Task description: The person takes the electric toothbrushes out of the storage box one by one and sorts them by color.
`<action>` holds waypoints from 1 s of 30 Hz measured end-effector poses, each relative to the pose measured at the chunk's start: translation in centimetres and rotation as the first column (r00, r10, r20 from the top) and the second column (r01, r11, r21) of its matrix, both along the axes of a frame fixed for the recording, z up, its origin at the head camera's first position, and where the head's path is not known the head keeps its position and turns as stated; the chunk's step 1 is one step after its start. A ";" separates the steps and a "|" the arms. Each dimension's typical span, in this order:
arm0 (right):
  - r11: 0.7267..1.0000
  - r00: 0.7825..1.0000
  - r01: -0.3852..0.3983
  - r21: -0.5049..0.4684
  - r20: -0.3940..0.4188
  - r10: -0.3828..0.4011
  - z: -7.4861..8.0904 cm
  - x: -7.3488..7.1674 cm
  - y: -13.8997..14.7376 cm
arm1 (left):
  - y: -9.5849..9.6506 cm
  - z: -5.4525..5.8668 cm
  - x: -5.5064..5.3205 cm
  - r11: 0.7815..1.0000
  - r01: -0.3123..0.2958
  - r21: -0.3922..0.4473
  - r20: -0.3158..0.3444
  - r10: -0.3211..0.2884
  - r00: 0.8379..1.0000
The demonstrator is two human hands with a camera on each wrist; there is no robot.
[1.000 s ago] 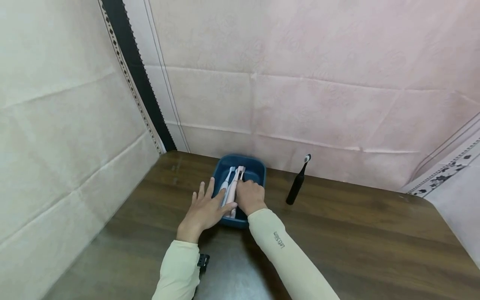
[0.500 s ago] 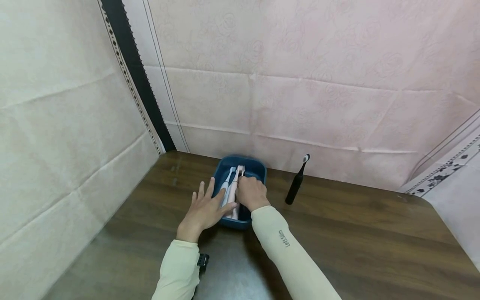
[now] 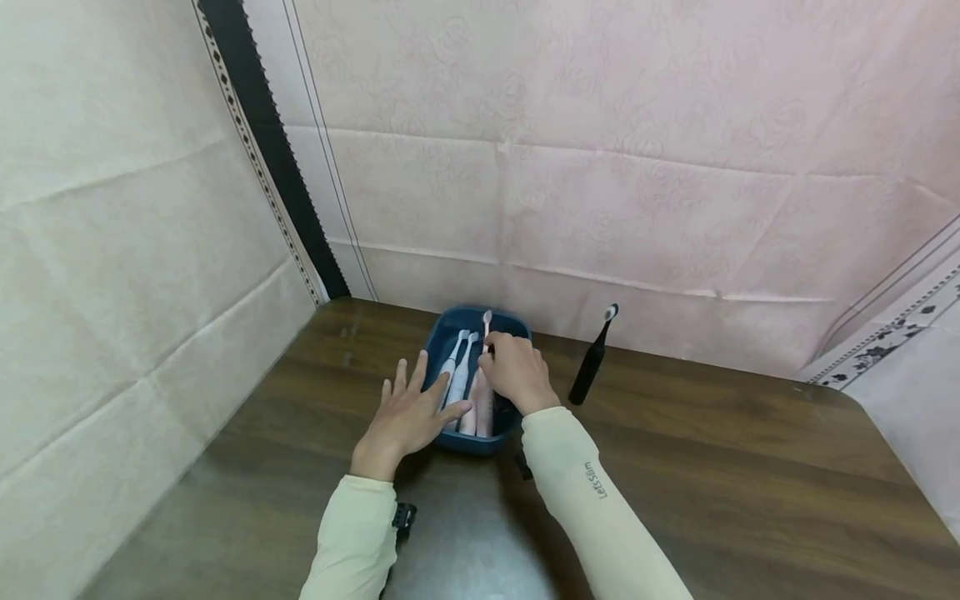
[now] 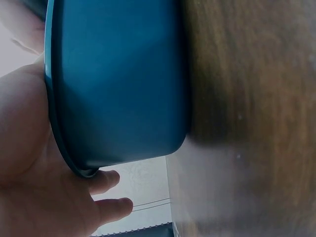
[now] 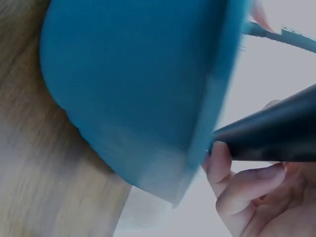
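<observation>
A blue plastic bin (image 3: pixel 461 443) holds several pale electric toothbrushes (image 3: pixel 459 385), white, light blue and pink, lying side by side with their heads away from me. My left hand (image 3: pixel 405 421) rests on the bin's left rim with fingers spread, its thumb reaching over the handles. In the left wrist view that hand lies along the rim of the bin (image 4: pixel 118 84). Above the bin's right side, my right hand (image 3: pixel 517 371) grips a dark electric toothbrush (image 5: pixel 276 131) near its narrow end, as the right wrist view shows. Its head is hidden.
A black electric toothbrush (image 3: pixel 590 367) lies on the wooden table (image 3: pixel 712 467), right of the bin, its white bristles toward the back. Pale patterned cloth (image 3: pixel 637 208) hangs behind the table's back edge and along the left side.
My right hand has shifted to the right and lifted within the bin, uncovering more of the pink toothbrushes, which now lie differently. The left hand has stayed in place.
</observation>
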State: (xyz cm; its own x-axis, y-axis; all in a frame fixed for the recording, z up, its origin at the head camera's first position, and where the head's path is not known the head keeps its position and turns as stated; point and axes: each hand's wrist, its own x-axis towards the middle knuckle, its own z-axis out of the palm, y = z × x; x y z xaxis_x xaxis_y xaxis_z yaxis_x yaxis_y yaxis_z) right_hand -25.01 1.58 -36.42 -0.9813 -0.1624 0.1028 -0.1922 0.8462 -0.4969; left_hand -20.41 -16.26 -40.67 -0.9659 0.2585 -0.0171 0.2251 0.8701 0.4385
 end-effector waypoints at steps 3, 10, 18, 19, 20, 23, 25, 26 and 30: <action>0.998 0.999 0.003 -0.055 -0.045 -0.005 0.1 0.2 0.6 | 0.0 0.0 0.0 1.000 0.002 -0.008 0.006 -0.002 1.000; 0.993 0.985 0.049 -0.106 -0.162 -0.066 -0.8 0.4 1.5 | 0.0 0.1 -0.2 1.000 -0.001 -0.011 0.010 0.001 1.000; 0.983 0.959 0.055 -0.177 -0.266 -0.102 -1.1 0.7 2.0 | 0.0 0.1 -0.1 1.000 0.000 -0.015 0.020 0.001 1.000; 0.981 0.954 0.047 -0.190 -0.282 -0.101 -0.9 0.7 2.0 | 0.1 0.1 -0.1 1.000 0.000 -0.015 0.020 0.001 1.000; 0.978 0.950 0.038 -0.203 -0.298 -0.098 -0.7 0.8 2.0 | 0.1 0.1 -0.1 1.000 -0.002 -0.016 0.020 0.003 1.000; 0.973 0.938 0.014 -0.231 -0.333 -0.093 0.1 1.2 2.1 | 0.1 0.1 -0.2 1.000 -0.004 -0.015 0.019 0.005 1.000; 0.970 0.933 0.005 -0.242 -0.348 -0.092 0.5 1.5 2.2 | 0.1 0.1 -0.2 1.000 -0.004 -0.010 0.022 0.004 1.000; 0.970 0.930 0.002 -0.245 -0.355 -0.092 0.7 1.6 2.3 | 0.2 0.1 -0.2 1.000 -0.003 -0.010 0.023 0.003 1.000; 0.967 0.915 -0.013 -0.255 -0.394 -0.092 0.9 2.0 2.8 | 0.2 0.1 -0.1 1.000 -0.003 0.000 0.024 0.003 1.000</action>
State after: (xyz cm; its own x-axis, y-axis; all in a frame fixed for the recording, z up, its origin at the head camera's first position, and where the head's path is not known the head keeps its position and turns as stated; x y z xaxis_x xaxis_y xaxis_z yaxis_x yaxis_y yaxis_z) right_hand -23.05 4.40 -35.53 -0.8539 -0.0426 0.5187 -0.3875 0.7173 -0.5790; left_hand -20.53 -16.08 -40.60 -0.9661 0.2552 -0.0401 0.2116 0.8708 0.4437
